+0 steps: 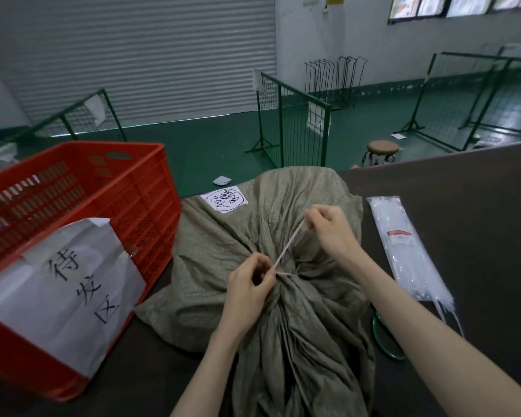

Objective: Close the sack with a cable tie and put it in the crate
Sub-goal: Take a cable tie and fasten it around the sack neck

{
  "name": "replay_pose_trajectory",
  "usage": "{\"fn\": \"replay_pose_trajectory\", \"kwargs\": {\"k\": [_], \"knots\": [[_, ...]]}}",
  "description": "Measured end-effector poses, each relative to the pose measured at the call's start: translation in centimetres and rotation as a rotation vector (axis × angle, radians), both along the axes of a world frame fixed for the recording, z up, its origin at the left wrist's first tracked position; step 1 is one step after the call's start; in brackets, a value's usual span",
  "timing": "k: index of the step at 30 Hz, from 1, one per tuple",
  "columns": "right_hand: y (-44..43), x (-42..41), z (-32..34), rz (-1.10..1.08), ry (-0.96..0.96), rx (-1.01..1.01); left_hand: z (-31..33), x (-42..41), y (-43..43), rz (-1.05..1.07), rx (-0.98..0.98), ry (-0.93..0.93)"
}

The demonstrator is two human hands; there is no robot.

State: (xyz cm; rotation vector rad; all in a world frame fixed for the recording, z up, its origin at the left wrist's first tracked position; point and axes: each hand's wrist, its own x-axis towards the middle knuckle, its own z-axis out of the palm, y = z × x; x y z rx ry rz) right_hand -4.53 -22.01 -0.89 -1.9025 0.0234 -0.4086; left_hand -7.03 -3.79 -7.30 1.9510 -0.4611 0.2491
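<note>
A grey-green woven sack (223,245) lies on the dark table, its neck gathered toward me. A white cable tie (286,246) is looped around that neck. My left hand (250,293) pinches the tie's head at the gathered neck. My right hand (328,227) grips the tie's free tail, stretched taut up and to the right. A white paper label (226,199) with handwriting is stuck on the sack's far side. The red plastic crate (139,206) stands to the left of the sack, with a large white paper sign (73,290) on its near wall.
A clear packet of white cable ties (403,251) lies to the right on the dark table (463,206). A green ring (382,341) peeks out by the sack's right edge. Beyond the table are green mesh barriers (295,127), a round stool (384,149) and a shutter door.
</note>
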Motion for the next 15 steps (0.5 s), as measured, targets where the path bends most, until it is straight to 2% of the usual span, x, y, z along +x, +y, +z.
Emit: {"fn": "replay_pose_trajectory", "kwargs": {"k": [5, 11, 15], "knots": [[0.3, -0.7, -0.1, -0.073, -0.061, 0.100, -0.2, -0.5, 0.1, -0.008, 0.039, -0.047], [1.8, -1.9, -1.6, 0.018, -0.017, -0.077, 0.1, -0.8, -0.1, -0.010, 0.058, -0.095], [2.3, -1.9, -2.1, 0.021, -0.001, -0.079, 0.1, -1.1, -0.2, -0.005, 0.030, -0.074]]}}
